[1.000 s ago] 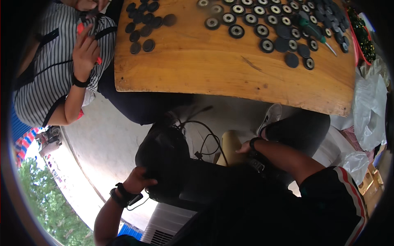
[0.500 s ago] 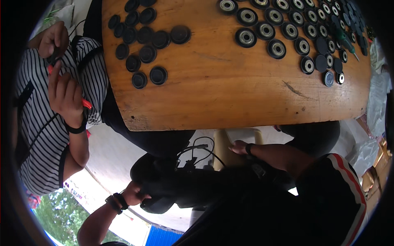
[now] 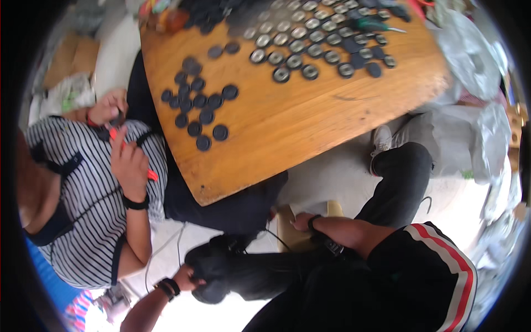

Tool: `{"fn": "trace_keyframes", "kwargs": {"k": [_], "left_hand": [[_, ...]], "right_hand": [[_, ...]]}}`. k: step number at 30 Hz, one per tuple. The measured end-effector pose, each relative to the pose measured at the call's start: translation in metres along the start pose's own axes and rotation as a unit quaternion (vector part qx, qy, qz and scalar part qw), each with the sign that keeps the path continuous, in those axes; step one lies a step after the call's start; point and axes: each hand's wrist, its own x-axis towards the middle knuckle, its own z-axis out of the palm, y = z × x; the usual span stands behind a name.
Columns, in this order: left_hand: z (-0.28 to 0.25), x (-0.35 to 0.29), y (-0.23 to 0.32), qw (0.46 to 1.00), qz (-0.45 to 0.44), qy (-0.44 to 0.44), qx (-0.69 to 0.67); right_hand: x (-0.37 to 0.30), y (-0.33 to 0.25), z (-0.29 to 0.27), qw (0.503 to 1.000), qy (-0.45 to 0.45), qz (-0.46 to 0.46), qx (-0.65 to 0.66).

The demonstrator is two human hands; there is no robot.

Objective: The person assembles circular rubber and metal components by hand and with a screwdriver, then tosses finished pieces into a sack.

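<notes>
My left hand (image 3: 188,278) rests against the knee of my black trousers (image 3: 210,288), a dark band round its wrist. Its fingers lie over the cloth, partly hidden. Down below the table, my right hand (image 3: 302,221) is closed at the top of a beige plastic stool (image 3: 290,239); its fingertips are hard to make out. Above both hands is the wooden table (image 3: 249,166). Several black round caps (image 3: 220,133) lie on its left part, and many black rings with metal bearings (image 3: 281,74) on the far right part.
To my left, a person in a striped top (image 3: 83,193) works with a red-handled tool (image 3: 152,175) in their hands. A green screwdriver (image 3: 373,25) lies among the bearings. Clear plastic bags (image 3: 470,55) stand at the right. A thin cable (image 3: 178,246) runs near my knee.
My view has swung, so the table now appears tilted and more of its far end shows. Both my hands keep their places, at the knee and at the stool.
</notes>
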Motion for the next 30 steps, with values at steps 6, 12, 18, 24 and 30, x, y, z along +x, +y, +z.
{"fn": "trace_keyframes", "kwargs": {"k": [6, 12, 18, 24, 30], "left_hand": [[0.003, 0.022, 0.010, 0.995, 0.052, 0.077, 0.035], [0.002, 0.033, -0.026, 0.975, 0.159, 0.147, 0.054], [-0.026, 0.075, -0.045, 0.946, 0.237, 0.208, -0.081], [-0.218, 0.164, 0.116, 0.730, 0.512, -0.013, -0.453], [-0.264, 0.194, 0.137, 0.633, 0.513, -0.086, -0.574]], "right_hand": [[-0.034, -0.001, -0.041, 0.989, 0.049, -0.032, -0.136], [-0.025, 0.008, -0.110, 0.974, 0.219, 0.011, -0.053], [-0.074, -0.002, -0.126, 0.952, 0.291, -0.094, 0.004], [0.137, 0.132, -0.073, 0.868, 0.236, -0.205, -0.386], [0.025, 0.037, -0.083, 0.950, 0.105, -0.123, -0.266]]}}
